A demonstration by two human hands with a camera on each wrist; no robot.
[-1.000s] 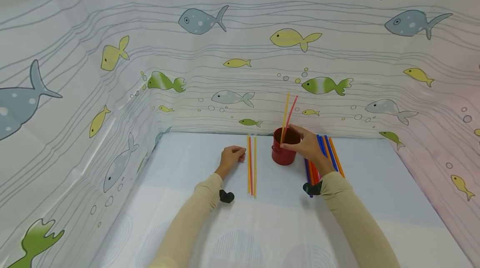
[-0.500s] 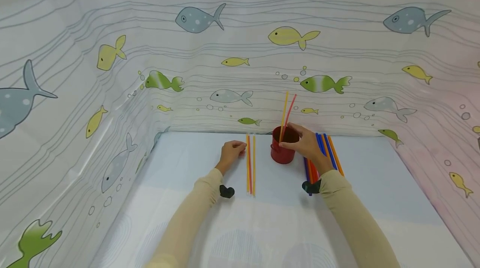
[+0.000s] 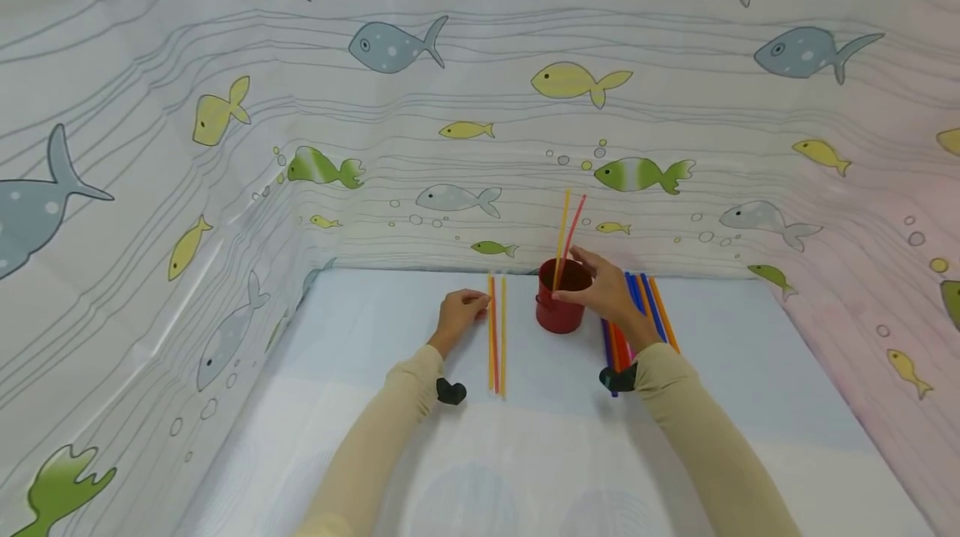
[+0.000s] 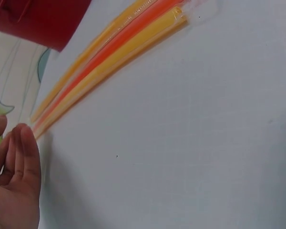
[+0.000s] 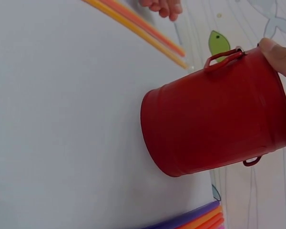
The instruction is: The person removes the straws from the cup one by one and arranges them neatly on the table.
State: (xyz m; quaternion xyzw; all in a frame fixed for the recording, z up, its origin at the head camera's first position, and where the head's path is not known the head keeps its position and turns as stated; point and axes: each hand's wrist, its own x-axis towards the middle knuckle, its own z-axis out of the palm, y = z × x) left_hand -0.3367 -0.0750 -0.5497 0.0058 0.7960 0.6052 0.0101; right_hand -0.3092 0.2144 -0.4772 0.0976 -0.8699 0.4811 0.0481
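Note:
A small red pot (image 3: pixel 558 308) with side handles stands on the table. My right hand (image 3: pixel 603 291) grips its rim, thumb at the near side and fingers at the far side. A yellow straw (image 3: pixel 562 233) and a pink-red straw (image 3: pixel 574 228) lean upward out of the pot. My left hand (image 3: pixel 460 316) is at the left of several straws in clear wrappers (image 4: pixel 105 52), yellow and red, lying lengthwise. In the left wrist view its fingertips come close to the straws' far ends; whether they touch is unclear.
Several blue, orange, red and pink straws (image 3: pixel 660 312) lie right of the pot, partly under my right wrist. White cloth covers the table (image 3: pixel 420 454). A fish-patterned curtain (image 3: pixel 405 128) stands behind and along both sides.
My left hand's fingers have shifted slightly right to the wrapped straws. The right hand keeps its grip on the pot, and the straws inside stay as they were. The view shifts a little.

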